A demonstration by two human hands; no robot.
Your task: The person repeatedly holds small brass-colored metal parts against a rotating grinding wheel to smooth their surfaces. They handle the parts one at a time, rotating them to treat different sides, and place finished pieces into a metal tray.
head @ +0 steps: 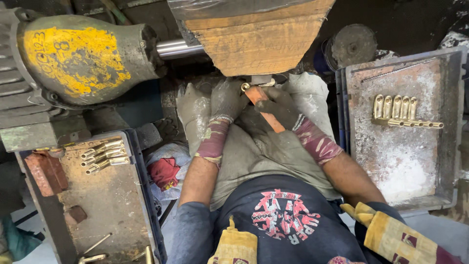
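Both my hands wear dark, dirty gloves with maroon cuffs. My left hand (225,100) and my right hand (276,110) together grip an orange wooden stick (270,119) that carries a small brass part (245,87) at its far end. The brass part is pressed up under a wooden guard (259,41) in front of a motor's steel shaft (178,48). A grey cloth (254,151) lies over my lap beneath the hands.
A yellow-painted grey motor (78,58) sits at the upper left. A tray (110,195) on my left holds several brass parts (104,155). A dusty grey tray (405,161) on my right holds a row of brass parts (398,110). A red rag (165,172) lies beside my left arm.
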